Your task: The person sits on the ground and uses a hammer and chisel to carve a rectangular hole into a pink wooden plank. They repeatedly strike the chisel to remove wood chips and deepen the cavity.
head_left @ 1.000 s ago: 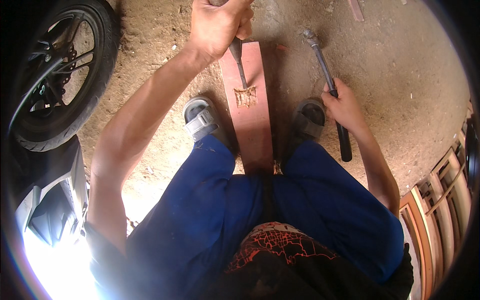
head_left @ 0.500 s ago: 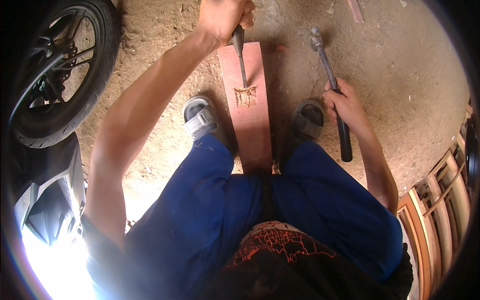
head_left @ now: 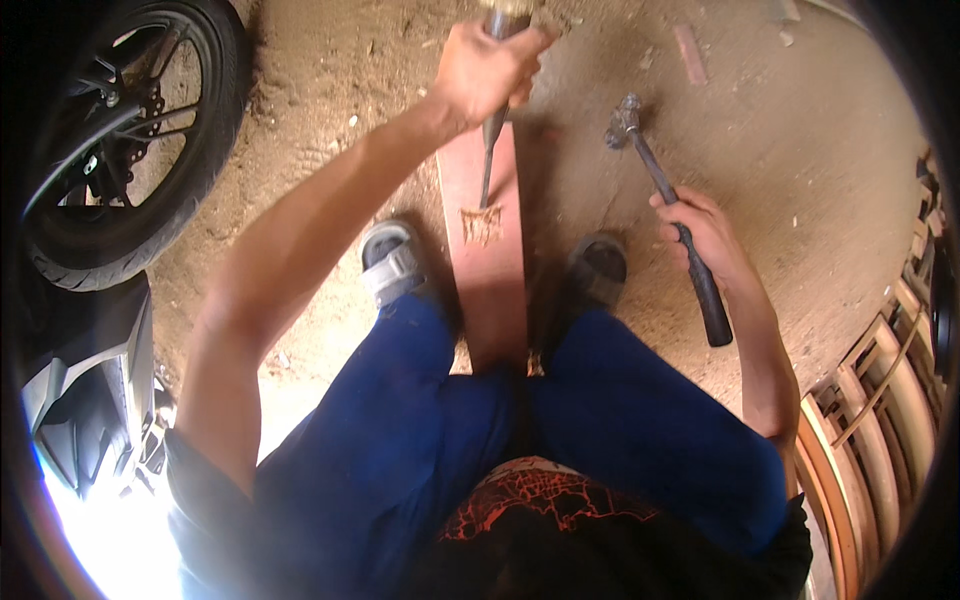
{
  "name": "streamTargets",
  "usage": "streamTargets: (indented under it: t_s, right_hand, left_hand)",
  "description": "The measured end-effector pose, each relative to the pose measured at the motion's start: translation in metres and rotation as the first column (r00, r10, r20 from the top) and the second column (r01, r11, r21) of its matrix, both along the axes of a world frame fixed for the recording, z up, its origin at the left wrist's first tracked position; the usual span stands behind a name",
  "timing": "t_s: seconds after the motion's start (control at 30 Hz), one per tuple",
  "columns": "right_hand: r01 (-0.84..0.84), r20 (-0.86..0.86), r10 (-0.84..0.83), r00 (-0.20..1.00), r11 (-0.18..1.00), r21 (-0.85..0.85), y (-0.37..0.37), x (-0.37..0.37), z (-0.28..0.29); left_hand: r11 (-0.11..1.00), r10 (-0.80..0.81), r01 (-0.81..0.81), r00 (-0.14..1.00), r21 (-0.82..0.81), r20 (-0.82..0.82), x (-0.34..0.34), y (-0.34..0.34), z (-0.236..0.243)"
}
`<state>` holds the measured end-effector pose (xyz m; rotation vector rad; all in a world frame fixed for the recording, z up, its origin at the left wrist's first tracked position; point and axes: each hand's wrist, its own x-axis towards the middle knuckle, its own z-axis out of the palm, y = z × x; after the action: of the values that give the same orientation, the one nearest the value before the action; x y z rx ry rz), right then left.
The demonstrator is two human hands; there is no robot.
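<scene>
My left hand [head_left: 490,72] is wrapped round the handle of a chisel [head_left: 489,165], held nearly upright. Its blade tip meets the far edge of a rough, squarish recess [head_left: 482,226] cut into a reddish wooden board [head_left: 488,290]. The board runs away from me between my feet, its near end hidden at my legs. Off to the right, my right hand [head_left: 706,232] grips a hammer [head_left: 655,165] by its black handle. The metal hammer head is up, to the right of the board and apart from the chisel.
A motorcycle wheel [head_left: 215,130] and bodywork [head_left: 95,400] stand at the left. Curved wooden pieces [head_left: 870,430] are stacked at the lower right. A small reddish offcut [head_left: 690,53] lies on the dirt floor [head_left: 800,190]. My sandalled feet [head_left: 392,265] flank the board.
The whole view has shifted, so the board and feet sit lower in the picture. More of the chisel's top shows above my left hand. The hammer has tilted slightly; both grips stay closed.
</scene>
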<state>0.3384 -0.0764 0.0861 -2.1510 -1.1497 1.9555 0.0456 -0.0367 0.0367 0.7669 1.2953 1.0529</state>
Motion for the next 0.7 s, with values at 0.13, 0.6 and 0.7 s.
streamTargets:
  t_s: [0.13, 0.6, 0.7]
  right_hand:
    - [0.047, -0.127, -0.047, 0.991, 0.999, -0.006, 0.031, -0.033, 0.086]
    - [0.012, -0.511, 0.126, 0.851, 0.966, 0.257, 0.044, -0.113, 0.127]
    - [-0.037, -0.504, -0.025, 0.863, 0.993, -0.112, 0.073, -0.105, 0.142]
  left_hand:
    - [0.999, -0.039, 0.04, 0.998, -0.022, 0.055, -0.006, 0.0, -0.004]
    - [0.997, -0.065, 0.067, 0.997, -0.046, 0.034, 0.005, 0.002, -0.006]
    - [0.998, 0.015, -0.014, 1.0, -0.053, 0.009, -0.007, -0.006, -0.014]
